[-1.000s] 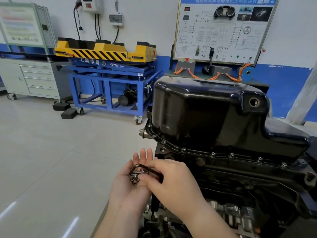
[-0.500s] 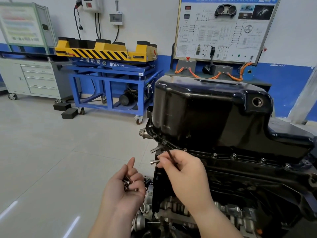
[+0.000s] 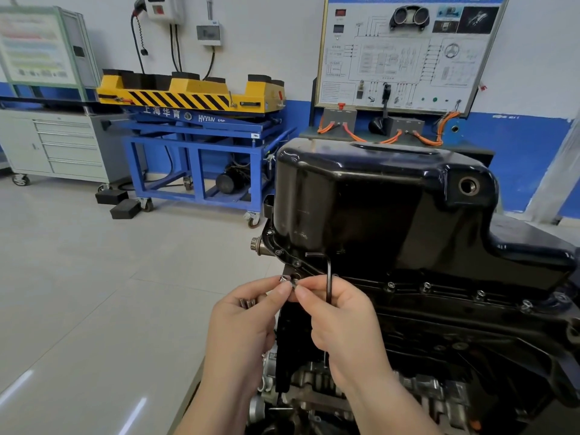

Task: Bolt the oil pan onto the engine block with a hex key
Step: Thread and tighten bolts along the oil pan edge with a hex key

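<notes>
- The left hand [image 3: 248,324] is clenched: its thumb and forefinger pinch a small bolt [image 3: 287,280], and its curled lower fingers hold a few spare bolts [image 3: 246,302].
- The right hand [image 3: 345,324] meets the left fingertip to fingertip on that same bolt and grips the hex key [image 3: 328,277] against its palm.
- The hex key stands upright out of the top of the right hand, with its short arm bent over toward the left hand.
- The oil pan [image 3: 376,208] sits just above and beyond both hands on the engine block [image 3: 439,340], which fills the space to the right of the right hand and below it.
- The pinched bolt is right at the pan's near corner flange; I cannot tell if it touches it.
- A row of fitted bolts [image 3: 425,287] runs along the flange to the right of the right hand.
- Well beyond the left hand stand a blue and yellow trolley [image 3: 188,98] and a grey cabinet [image 3: 62,146].
</notes>
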`<state>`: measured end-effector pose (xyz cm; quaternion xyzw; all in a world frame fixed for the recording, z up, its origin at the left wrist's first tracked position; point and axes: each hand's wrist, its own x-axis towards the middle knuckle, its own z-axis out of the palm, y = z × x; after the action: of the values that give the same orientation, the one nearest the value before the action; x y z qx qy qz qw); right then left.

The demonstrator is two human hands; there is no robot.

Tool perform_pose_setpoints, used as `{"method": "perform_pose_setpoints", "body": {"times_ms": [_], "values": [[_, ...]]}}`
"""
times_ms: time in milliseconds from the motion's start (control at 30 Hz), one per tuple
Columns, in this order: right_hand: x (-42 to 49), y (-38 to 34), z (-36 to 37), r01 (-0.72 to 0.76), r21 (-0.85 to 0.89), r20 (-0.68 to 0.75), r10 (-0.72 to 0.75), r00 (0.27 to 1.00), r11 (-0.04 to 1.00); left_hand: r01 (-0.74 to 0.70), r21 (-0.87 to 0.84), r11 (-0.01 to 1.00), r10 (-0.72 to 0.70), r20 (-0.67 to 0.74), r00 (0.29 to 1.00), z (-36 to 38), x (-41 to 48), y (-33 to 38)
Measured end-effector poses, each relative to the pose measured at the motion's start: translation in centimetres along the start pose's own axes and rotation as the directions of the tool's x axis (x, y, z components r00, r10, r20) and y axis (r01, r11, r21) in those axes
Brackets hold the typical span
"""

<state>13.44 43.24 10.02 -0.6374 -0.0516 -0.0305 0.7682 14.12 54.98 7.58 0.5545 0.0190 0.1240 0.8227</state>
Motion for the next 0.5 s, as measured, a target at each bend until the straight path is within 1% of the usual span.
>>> {"method": "perform_pose_setpoints", "body": {"times_ms": [33,100,167,333,500], "values": [[0.0,0.0,0.0,0.026,-0.048,0.013,-0.026,1.000,0.999,-0.014,-0.001,1.000,0.014,-0.003,1.000,0.1,0.2,0.0],[0.3,0.1,-0.3,0.098,-0.197,0.029,-0.094,0.995,0.975,-0.048,0.023,0.999,0.048,-0.012,0.999,0.4,1.0,0.4],[0.7,-0.1,-0.8,0.125,-0.262,0.011,-0.126,0.992,0.957,-0.099,0.068,0.993,0.101,-0.024,0.995,0.4,2.2,1.1],[1.2,-1.0,-2.9,0.148,-0.217,-0.051,-0.163,0.985,0.965,-0.238,0.261,0.936,0.264,-0.067,0.962,0.8,5.4,2.3],[0.9,-1.0,-4.3,0.180,-0.160,-0.049,-0.190,0.981,0.971,-0.239,0.343,0.909,0.271,-0.049,0.961,1.4,6.3,1.2]]}}
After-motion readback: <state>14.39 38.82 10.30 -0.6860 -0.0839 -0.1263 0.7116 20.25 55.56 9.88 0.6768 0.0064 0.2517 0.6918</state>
